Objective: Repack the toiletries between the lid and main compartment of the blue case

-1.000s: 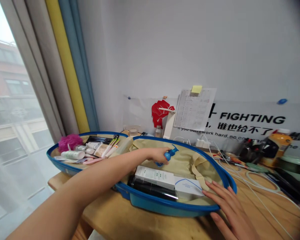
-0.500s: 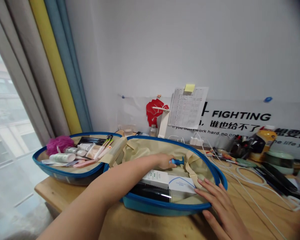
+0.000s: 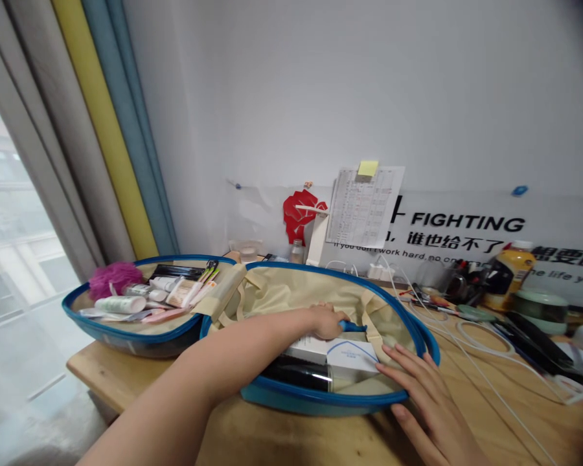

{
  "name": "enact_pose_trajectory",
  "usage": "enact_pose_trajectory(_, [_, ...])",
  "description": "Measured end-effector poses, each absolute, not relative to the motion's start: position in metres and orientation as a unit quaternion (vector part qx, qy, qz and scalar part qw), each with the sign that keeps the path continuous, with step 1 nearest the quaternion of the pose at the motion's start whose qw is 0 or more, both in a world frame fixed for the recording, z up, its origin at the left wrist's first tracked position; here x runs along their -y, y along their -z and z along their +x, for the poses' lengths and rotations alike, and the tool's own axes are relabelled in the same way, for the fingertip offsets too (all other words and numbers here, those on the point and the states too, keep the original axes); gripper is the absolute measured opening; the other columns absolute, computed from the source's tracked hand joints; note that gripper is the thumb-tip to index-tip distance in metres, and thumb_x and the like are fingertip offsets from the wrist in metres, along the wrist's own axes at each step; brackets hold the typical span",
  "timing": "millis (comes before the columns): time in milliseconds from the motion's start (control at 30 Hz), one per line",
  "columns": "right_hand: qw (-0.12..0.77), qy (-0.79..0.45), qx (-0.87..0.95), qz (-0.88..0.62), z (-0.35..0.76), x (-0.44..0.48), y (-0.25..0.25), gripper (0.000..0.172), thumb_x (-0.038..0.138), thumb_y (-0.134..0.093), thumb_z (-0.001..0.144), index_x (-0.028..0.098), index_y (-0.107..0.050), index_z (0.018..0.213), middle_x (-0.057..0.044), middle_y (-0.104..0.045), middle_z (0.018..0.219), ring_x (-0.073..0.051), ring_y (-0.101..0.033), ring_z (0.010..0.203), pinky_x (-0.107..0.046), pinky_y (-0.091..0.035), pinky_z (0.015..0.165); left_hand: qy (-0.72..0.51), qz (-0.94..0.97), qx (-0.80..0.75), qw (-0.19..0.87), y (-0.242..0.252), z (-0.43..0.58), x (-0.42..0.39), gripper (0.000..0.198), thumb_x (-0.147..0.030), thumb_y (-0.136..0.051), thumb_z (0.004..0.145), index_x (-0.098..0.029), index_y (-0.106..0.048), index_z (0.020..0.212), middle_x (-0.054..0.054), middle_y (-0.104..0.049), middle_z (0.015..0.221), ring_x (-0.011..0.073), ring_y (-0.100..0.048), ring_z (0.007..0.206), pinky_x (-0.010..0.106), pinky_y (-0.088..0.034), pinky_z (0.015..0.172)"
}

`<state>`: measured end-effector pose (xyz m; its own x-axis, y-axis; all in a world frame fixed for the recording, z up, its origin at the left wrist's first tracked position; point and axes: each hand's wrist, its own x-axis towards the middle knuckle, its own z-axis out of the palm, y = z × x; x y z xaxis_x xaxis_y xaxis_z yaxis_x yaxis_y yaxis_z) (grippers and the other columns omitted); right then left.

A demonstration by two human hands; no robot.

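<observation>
While the left hand [image 3: 324, 321] closed around a slim blue plastic piece [image 3: 354, 326] just above a smooth white carton [image 3: 352, 360], the right hand [image 3: 427, 408] lay open, fingers spread, across the case's hard blue rim [image 3: 320, 402]. Beside the carton, a glossy black bottle [image 3: 296, 374] sat on the beige fabric lining [image 3: 301, 291], with the case resting on a wooden table [image 3: 252, 433].

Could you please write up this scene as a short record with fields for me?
Left hand: grips a small blue plastic item above a white carton
Right hand: lies across the blue rim of an open travel bag
Beside carton: black bottle
Bag's other half: pink bath puff, white tube
Surface: wooden desk
</observation>
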<state>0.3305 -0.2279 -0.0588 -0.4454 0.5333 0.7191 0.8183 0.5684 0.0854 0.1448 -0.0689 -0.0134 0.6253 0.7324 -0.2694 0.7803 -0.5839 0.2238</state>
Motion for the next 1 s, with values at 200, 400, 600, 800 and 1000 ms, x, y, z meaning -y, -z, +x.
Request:
enact_pose_trajectory(200, [0.33, 0.213, 0.823, -0.411, 0.333, 0.224, 0.067, 0.042, 0.039, -0.046, 0.088, 0.029, -0.054, 0.128, -0.004, -0.054, 0.136, -0.025, -0.047, 0.128, -0.047, -0.033, 0.108, 0.036, 0.896, -0.403, 0.184, 0.015, 0.146, 0.065, 0.052, -0.031, -0.042, 0.087, -0.025, -0.039, 0.139, 0.009, -0.045, 0.141, 0.0259, -0.039, 0.131, 0.04, -0.031, 0.108])
enact_pose_trajectory(400, [0.323, 0.216, 0.821, -0.418, 0.337, 0.223, 0.071, 0.041, 0.038, -0.045, 0.088, 0.028, -0.053, 0.127, -0.005, -0.051, 0.138, -0.025, -0.045, 0.13, -0.047, -0.03, 0.11, -0.026, 0.891, -0.397, 0.221, 0.023, 0.145, 0.058, 0.048, -0.023, -0.036, 0.089, -0.022, -0.041, 0.136, 0.005, -0.055, 0.131, 0.0168, -0.051, 0.119, 0.031, -0.038, 0.104])
enact_pose_trajectory(600, [0.313, 0.254, 0.828, -0.389, 0.334, 0.224, 0.057, 0.039, 0.035, -0.047, 0.087, 0.026, -0.052, 0.125, -0.005, -0.056, 0.132, -0.024, -0.05, 0.124, -0.043, -0.031, 0.11, -0.075, 0.88, -0.409, 0.231, -0.001, 0.126, 0.044, 0.039, -0.033, -0.049, 0.091, -0.018, -0.05, 0.127, 0.01, -0.055, 0.129, 0.0208, -0.055, 0.114, 0.043, -0.045, 0.098])
enact_pose_trajectory(800, [0.334, 0.255, 0.829, -0.37, 0.337, 0.218, 0.063, 0.038, 0.034, -0.046, 0.087, 0.024, -0.053, 0.122, -0.005, -0.055, 0.133, -0.022, -0.047, 0.126, -0.039, -0.021, 0.115, -0.153, 0.843, -0.489, 0.164, -0.05, 0.022, 0.017, 0.039, -0.04, -0.049, 0.092, -0.019, -0.051, 0.125, 0.01, -0.054, 0.129, 0.0224, -0.054, 0.114, 0.047, -0.045, 0.098])
enact_pose_trajectory(1000, [0.343, 0.255, 0.827, -0.364, 0.339, 0.214, 0.071, 0.039, 0.032, -0.046, 0.087, 0.022, -0.052, 0.124, -0.005, -0.054, 0.133, -0.023, -0.045, 0.128, -0.038, -0.021, 0.115, -0.13, 0.745, -0.653, 0.045, -0.071, -0.148, 0.04, 0.036, -0.041, -0.052, 0.09, -0.017, -0.056, 0.117, 0.009, -0.057, 0.124, 0.0222, -0.055, 0.111, 0.046, -0.045, 0.096])
